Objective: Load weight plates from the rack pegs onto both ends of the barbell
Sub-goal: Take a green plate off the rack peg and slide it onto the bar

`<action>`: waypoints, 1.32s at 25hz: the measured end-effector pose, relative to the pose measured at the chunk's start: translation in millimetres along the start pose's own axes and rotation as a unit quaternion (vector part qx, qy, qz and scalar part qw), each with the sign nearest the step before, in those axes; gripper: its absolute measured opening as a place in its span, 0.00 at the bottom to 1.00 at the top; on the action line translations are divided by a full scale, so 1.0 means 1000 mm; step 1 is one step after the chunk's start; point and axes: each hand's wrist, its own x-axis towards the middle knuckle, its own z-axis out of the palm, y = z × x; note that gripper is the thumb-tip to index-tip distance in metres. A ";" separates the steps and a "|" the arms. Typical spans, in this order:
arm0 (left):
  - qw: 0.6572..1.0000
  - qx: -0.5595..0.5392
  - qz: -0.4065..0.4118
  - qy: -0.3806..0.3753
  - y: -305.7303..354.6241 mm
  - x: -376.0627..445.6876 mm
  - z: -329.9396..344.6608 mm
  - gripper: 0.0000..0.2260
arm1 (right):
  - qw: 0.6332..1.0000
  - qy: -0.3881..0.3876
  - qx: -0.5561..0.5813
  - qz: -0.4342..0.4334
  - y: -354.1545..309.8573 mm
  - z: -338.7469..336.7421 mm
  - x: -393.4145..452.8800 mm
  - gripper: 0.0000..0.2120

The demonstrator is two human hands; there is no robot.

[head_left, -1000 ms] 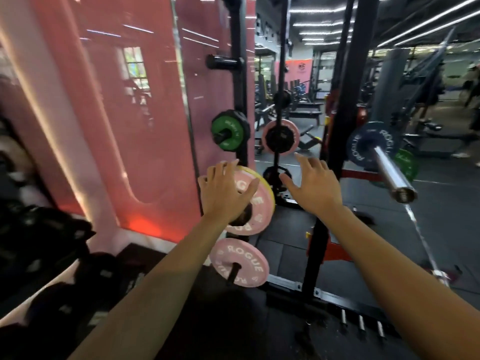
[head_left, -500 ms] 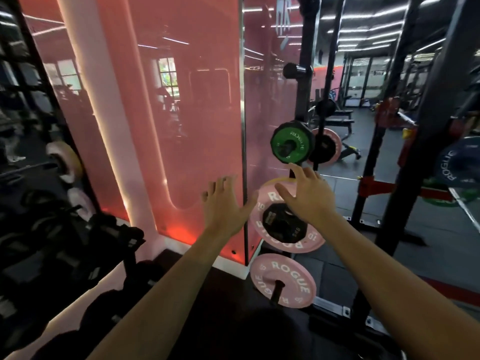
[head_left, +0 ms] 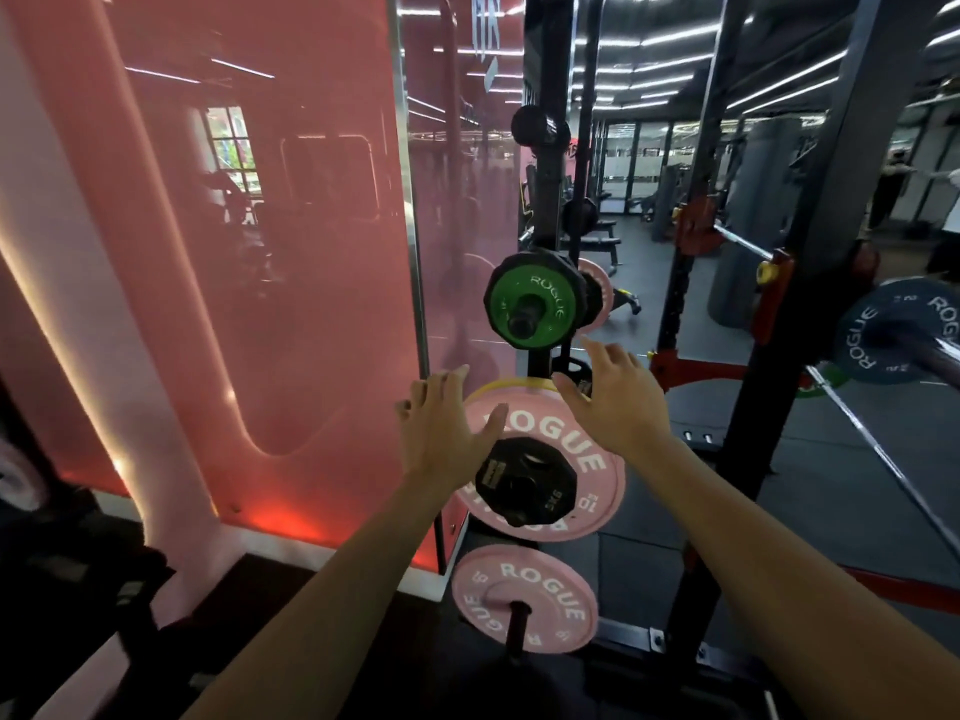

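While two hands (head_left: 524, 423) spread, holding nothing: two pink plates (head_left: 597, 491), one green plate (head_left: 530, 304).

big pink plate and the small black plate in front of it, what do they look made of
Big pink plate: probably rubber or urethane, matte, with white moulded ROGUE lettering and a soft even sheen. Small black plate: many-sided edge and dull dark face, so likely rubber-coated iron, though bare painted metal can't be ruled out.

A gym: a black rack (head_left: 540, 163) hung with Rogue plates (head_left: 530, 306), a loaded barbell (head_left: 893, 340), benches (head_left: 597, 241) and rubber flooring (head_left: 831, 459) under strip lights.
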 end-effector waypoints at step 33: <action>0.979 -0.173 0.106 -0.020 -0.037 0.243 0.169 0.24 | 0.993 0.033 -0.019 0.110 0.042 0.130 0.196 0.25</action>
